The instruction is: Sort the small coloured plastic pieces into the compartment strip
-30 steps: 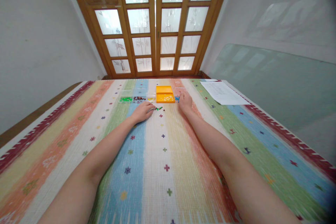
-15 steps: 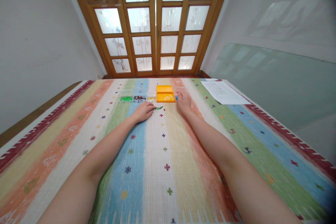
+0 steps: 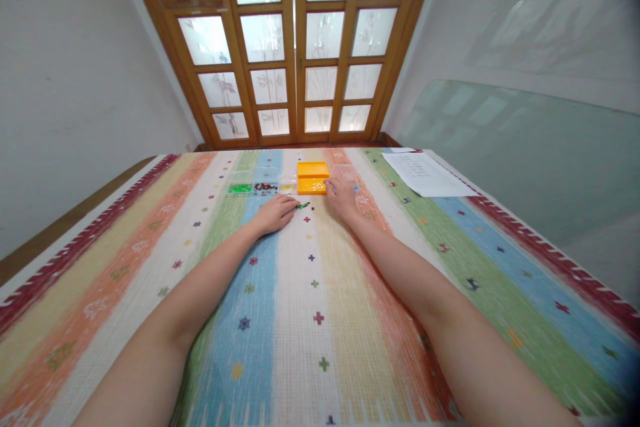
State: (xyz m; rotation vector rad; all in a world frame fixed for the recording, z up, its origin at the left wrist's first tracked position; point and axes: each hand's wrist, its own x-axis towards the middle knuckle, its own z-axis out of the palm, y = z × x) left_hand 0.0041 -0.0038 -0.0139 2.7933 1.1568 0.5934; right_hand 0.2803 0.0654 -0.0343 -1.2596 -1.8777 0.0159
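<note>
Beside the open yellow plastic box (image 3: 312, 169), the right hand (image 3: 341, 199) had come closer to the left hand (image 3: 275, 213), leaving both near the loose little green bits (image 3: 305, 205), their grips unclear.

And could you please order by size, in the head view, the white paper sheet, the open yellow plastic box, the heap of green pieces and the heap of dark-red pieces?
1. White paper sheet
2. Open yellow plastic box
3. Heap of green pieces and heap of dark-red pieces: too alike to rank.
</note>
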